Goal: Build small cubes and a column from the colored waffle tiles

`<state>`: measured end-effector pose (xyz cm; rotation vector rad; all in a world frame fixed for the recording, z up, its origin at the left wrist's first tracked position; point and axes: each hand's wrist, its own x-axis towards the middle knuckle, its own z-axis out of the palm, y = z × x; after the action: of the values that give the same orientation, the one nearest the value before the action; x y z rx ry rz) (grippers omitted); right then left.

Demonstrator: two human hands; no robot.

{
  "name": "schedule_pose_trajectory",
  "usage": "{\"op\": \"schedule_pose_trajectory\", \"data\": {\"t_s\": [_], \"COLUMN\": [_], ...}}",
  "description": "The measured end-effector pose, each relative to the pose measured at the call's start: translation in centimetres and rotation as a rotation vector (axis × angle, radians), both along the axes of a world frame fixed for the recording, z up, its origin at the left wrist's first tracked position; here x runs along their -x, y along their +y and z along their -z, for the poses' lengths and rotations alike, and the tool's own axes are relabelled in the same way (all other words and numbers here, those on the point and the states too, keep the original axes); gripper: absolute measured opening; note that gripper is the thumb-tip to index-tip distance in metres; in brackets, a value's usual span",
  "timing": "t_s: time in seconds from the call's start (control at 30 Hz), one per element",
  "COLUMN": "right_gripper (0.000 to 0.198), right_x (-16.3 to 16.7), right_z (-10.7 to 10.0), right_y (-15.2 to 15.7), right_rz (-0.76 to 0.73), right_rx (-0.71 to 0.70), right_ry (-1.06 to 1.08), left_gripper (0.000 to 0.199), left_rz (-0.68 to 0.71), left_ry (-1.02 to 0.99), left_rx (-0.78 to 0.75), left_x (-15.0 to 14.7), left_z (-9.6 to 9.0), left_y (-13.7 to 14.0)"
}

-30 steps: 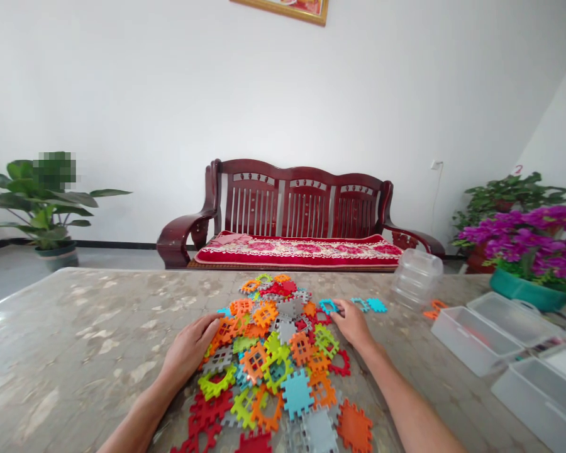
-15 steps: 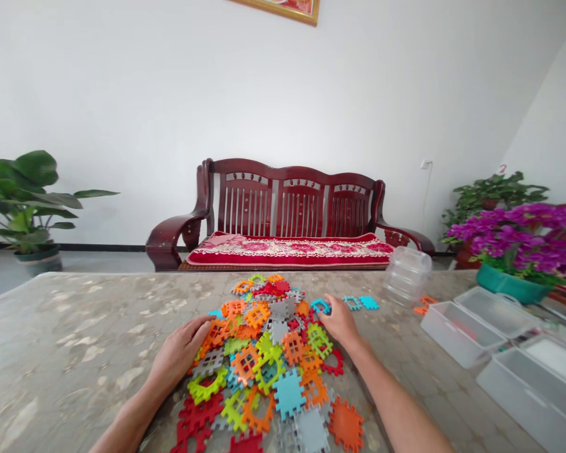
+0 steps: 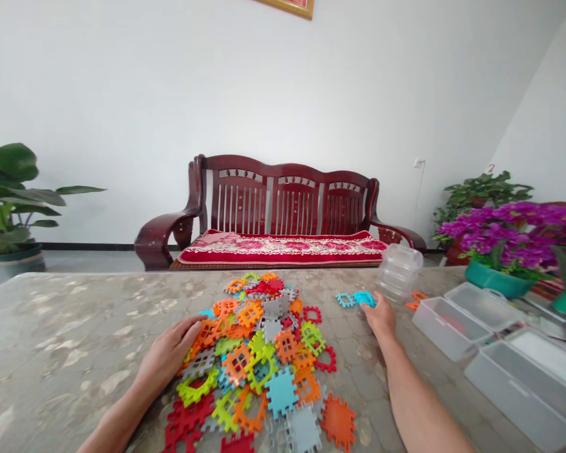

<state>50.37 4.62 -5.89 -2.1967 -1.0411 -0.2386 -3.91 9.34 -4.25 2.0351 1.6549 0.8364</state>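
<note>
A heap of colourful interlocking plastic tiles, an orange window tile (image 3: 250, 313) among them, spreads across the middle of the table (image 3: 70, 333). Against its left edge lies my left hand (image 3: 170, 349), fingers outstretched and touching orange tiles, holding nothing. Out to the right of the heap, my right hand (image 3: 381, 316) pinches a blue interlocking tile (image 3: 364, 298) between thumb and fingers. That tile is over or against another blue one, which it partly hides. A blue frame tile (image 3: 344, 301) with an open centre sits just left of it.
Clear stacked containers (image 3: 400, 270) stand beyond my right hand, with orange tiles (image 3: 417, 301) beside them. Farther right are an open clear box (image 3: 448, 330), a larger clear box (image 3: 523, 393) and purple flowers in a teal pot (image 3: 497, 277). A wooden bench (image 3: 268, 195) stands behind the table.
My right hand has carried a blue tile from the heap's right edge rightward to the other blue tiles. My left hand stays by the heap. The view has shifted slightly.
</note>
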Motion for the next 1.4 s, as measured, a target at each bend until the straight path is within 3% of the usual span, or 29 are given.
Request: {"op": "schedule_pose_trajectory", "data": {"t_s": [0.4, 0.63, 0.8, 1.0, 1.17, 1.3, 1.4], "right_gripper": [0.054, 0.051, 0.046, 0.035, 0.024, 0.027, 0.024], "right_x": [-0.5, 0.0, 1.7, 7.0, 14.0, 17.3, 18.5], "right_z": [0.6, 0.2, -0.7, -1.7, -3.6, -5.5, -6.4], "right_y": [0.9, 0.3, -0.7, -1.3, -3.0, -5.6, -7.1], "right_rz": [-0.064, -0.062, -0.145, -0.321, -0.681, -0.978, -1.09], "right_rx": [0.005, -0.161, -0.372, -0.445, -0.37, -0.12, 0.079], "right_ry": [-0.049, -0.128, -0.16, -0.134, 0.035, 0.22, 0.239], "left_gripper": [0.058, 0.059, 0.057, 0.052, 0.052, 0.052, 0.053], "left_rz": [0.002, 0.017, 0.012, 0.014, 0.009, -0.014, -0.004], "left_ry": [-0.009, -0.026, -0.075, -0.145, -0.166, -0.134, -0.092], "left_rx": [0.0, 0.019, 0.021, 0.015, 0.015, 0.029, 0.025], "left_x": [0.0, -0.3, -0.4, -0.7, -0.6, -0.6, -0.6], "left_z": [0.0, -0.2, -0.3, -0.8, -0.8, -0.9, -1.0], "left_y": [-0.1, -0.3, -0.5, -0.8, -0.8, -0.9, -1.0]}}
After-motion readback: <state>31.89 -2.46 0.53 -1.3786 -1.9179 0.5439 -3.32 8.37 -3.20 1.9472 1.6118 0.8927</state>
